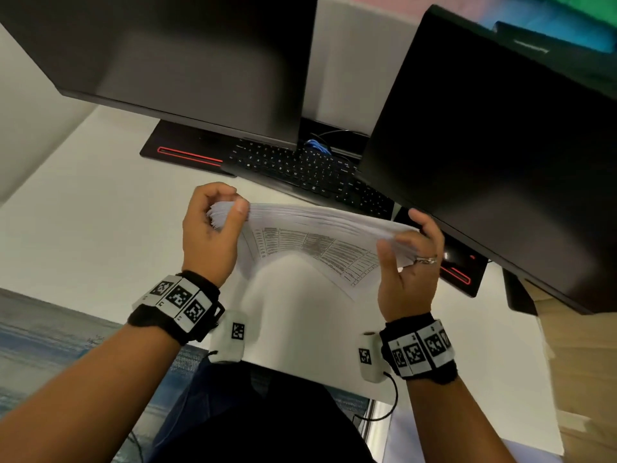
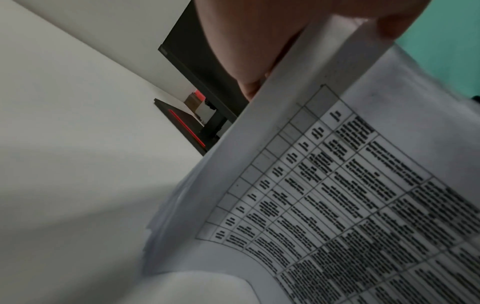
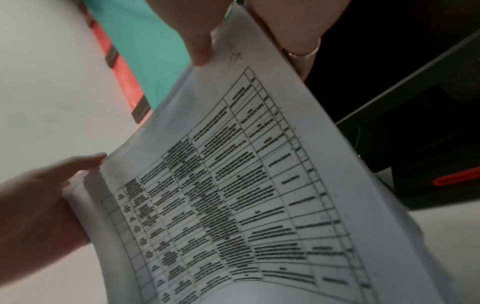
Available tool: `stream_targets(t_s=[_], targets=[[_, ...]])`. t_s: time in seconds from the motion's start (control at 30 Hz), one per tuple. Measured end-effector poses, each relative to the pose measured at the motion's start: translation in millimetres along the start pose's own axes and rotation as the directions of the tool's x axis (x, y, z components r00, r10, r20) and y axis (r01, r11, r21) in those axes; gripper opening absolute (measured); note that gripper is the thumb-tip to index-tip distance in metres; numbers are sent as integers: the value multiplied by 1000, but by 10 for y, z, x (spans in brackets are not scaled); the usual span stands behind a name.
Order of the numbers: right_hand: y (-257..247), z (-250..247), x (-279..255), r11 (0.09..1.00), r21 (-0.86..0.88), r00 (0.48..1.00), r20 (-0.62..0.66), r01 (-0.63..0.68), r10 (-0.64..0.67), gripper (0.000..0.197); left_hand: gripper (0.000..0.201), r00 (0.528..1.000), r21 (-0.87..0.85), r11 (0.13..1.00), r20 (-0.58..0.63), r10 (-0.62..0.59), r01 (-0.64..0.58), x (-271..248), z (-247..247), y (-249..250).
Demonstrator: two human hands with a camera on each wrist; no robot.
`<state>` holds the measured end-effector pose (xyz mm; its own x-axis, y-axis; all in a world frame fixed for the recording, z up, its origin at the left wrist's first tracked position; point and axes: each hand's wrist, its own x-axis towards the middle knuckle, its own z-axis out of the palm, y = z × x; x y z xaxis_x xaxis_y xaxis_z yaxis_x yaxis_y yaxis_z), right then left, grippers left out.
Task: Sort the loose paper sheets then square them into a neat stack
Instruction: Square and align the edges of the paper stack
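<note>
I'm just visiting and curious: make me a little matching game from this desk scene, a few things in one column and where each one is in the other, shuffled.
Things:
1. paper stack
2. keyboard
3. ring
4. left hand

Places or states:
A. on a finger of the right hand
B. on the desk below the two dark monitors
C. held in the air between both hands, sagging toward the person
D. pinches the stack's left end

Pairs: 1-C, 2-B, 3-A, 4-D
</note>
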<state>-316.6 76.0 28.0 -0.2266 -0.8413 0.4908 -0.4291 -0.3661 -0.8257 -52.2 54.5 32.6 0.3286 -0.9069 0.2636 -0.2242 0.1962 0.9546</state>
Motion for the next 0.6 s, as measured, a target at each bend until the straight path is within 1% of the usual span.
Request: stream_targets(t_s=[0.07,0.1,0.17,0.23,0.3,0.33,0.37,0.4,0.43,0.47,0.5,0.53,0.6], targets=[[21,-14,0,997,-73,998,61,16,-12,18,20,1000,-11,1000,7,-6,6,22,10,-10],[36,-21,-3,993,-108,996,79,36,-28,14,23,1000,-20,1000,17,2,-2,33,15,-5],[69,-34,-15,988,-147,996,76,56,-46,12,29,999,-28,1000,32,8,-7,41,23,0],[121,-29,-47,988,-151,999,42,31,-24,13,33,999,-22,1000,44,-5,6,48,37,-20],[164,0,-113,988,-150,999,5,-30,31,20,36,997,-14,999,66,-40,41,34,56,-45],[148,26,-137,989,-110,996,-11,-95,94,30,37,996,-10,998,65,-63,64,30,70,-57],[114,52,-150,985,-17,985,-22,-173,172,46,36,995,-12,996,53,-86,87,32,84,-70],[79,67,-155,962,104,966,-27,-252,256,63,34,994,-19,994,30,-106,107,36,92,-66],[51,74,-146,925,202,942,-31,-321,334,76,34,993,-33,992,6,-120,121,46,95,-63],[40,72,-129,886,264,915,-31,-382,403,82,36,992,-53,990,-5,-130,129,55,87,-61],[49,70,-106,848,295,885,-17,-440,465,80,40,991,-76,988,6,-137,137,63,67,-66],[55,76,-80,809,304,851,11,-503,525,73,45,988,-97,984,48,-146,150,69,47,-68],[100,97,-4,716,296,761,66,-632,645,55,57,967,-84,977,179,-179,196,86,10,-87]])
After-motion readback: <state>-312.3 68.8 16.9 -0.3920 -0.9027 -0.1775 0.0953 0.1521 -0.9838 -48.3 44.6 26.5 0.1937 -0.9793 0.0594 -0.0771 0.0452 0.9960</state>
